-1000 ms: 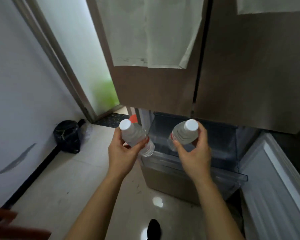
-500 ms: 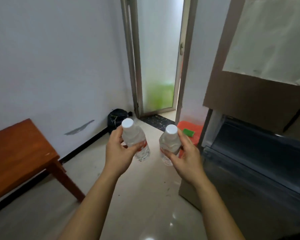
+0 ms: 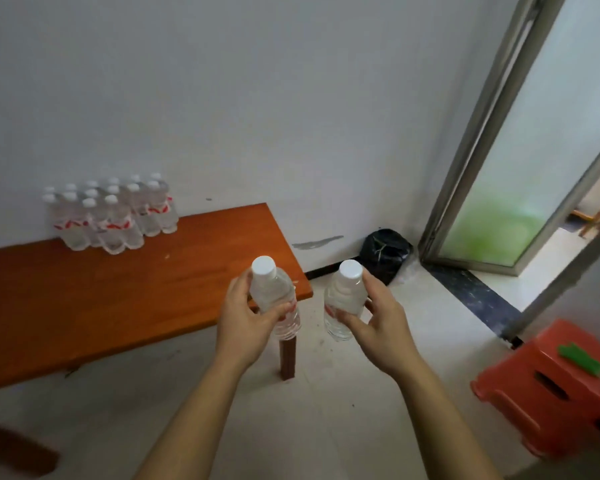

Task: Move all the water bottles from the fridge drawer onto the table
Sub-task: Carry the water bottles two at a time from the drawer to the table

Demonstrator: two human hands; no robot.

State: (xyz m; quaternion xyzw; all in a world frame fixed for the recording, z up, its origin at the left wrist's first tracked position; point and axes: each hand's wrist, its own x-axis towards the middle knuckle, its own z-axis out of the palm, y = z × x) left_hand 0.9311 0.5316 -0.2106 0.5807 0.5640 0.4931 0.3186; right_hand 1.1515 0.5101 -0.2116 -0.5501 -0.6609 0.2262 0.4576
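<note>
My left hand (image 3: 248,322) grips a clear water bottle (image 3: 272,292) with a white cap, held over the right corner of the orange-brown wooden table (image 3: 118,299). My right hand (image 3: 378,322) grips a second clear bottle (image 3: 343,303) with a white cap, over the floor just right of the table. Several water bottles (image 3: 111,213) with red labels stand grouped at the back of the table against the white wall. The fridge drawer is out of view.
A black bin bag (image 3: 385,252) sits on the floor in the corner by the wall. A glass door with a metal frame (image 3: 482,161) stands at the right. A red plastic stool (image 3: 555,386) with a green item on it is at the lower right.
The view has swung left from the fridge to the table. Both hands still hold their bottles and are now close to the table's right corner.
</note>
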